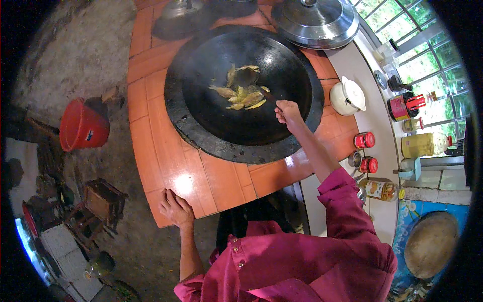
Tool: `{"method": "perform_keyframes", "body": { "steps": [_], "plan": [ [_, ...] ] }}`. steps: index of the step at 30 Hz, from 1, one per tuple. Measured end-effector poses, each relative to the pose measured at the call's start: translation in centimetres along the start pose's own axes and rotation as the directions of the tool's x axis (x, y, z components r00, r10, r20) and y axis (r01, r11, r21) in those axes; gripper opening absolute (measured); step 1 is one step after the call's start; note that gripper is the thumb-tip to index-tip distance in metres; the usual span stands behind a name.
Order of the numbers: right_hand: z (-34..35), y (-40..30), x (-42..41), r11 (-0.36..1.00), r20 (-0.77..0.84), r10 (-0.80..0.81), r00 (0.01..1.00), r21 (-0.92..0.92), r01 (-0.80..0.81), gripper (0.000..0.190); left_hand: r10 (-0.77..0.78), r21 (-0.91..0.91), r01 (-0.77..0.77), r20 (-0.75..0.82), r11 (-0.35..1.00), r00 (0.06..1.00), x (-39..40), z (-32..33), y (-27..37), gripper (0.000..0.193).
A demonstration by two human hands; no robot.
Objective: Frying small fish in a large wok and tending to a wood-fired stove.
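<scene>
A large black wok (226, 124) is set into an orange-tiled stove top (222, 177). Several small fish (247, 99) lie in its middle, yellowish and partly browned. My right hand (289, 113) is over the right part of the wok, closed around the dark handle of a cooking utensil (268, 96). That utensil reaches toward the fish; its working end is hard to make out against the black metal. My left hand (176, 208) rests on the near left corner of the tiled top, fingers spread, holding nothing.
A large metal lid (315, 26) is beyond the wok. To the right are a white lidded pot (347, 96), red-lidded jars (364, 140), an oil bottle (379, 189) and a round wooden board (431, 244). A red bucket (85, 126) and wooden stool (99, 204) stand left.
</scene>
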State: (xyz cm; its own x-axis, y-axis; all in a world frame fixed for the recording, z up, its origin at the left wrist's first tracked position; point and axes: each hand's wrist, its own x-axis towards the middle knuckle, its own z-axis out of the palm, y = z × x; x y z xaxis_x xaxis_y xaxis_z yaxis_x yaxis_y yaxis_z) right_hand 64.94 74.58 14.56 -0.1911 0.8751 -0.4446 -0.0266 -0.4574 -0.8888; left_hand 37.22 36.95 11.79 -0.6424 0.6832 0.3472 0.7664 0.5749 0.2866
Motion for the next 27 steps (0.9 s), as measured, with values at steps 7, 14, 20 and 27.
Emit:
{"method": "perform_keyframes", "body": {
  "steps": [7, 14, 20, 27],
  "plan": [
    [0.6, -0.8, 0.2, 0.979, -0.005, -0.109, 0.994, -0.174, 0.106, 0.019, 0.011, 0.028, -0.011, 0.008, 1.000, 1.000, -0.1, -0.1, 0.0, 0.034],
    [0.2, 0.5, -0.1, 0.957, -0.017, -0.123, 0.992, -0.266, 0.114, 0.021, -0.026, 0.006, 0.026, 0.042, 1.000, 0.999, -0.3, 0.2, -0.3, 0.037],
    [-0.5, 1.5, 1.1, 0.847, -0.082, -0.246, 0.966, -0.502, 0.174, 0.025, 0.009, 0.012, -0.010, 0.008, 1.000, 1.000, -0.1, 0.1, -0.1, 0.035],
    [0.0, -0.1, 0.7, 0.785, -0.077, -0.346, 0.935, -0.570, 0.243, 0.024, 0.019, 0.007, -0.019, -0.011, 1.000, 1.000, 0.0, 0.0, -0.2, 0.032]
  ]
}}
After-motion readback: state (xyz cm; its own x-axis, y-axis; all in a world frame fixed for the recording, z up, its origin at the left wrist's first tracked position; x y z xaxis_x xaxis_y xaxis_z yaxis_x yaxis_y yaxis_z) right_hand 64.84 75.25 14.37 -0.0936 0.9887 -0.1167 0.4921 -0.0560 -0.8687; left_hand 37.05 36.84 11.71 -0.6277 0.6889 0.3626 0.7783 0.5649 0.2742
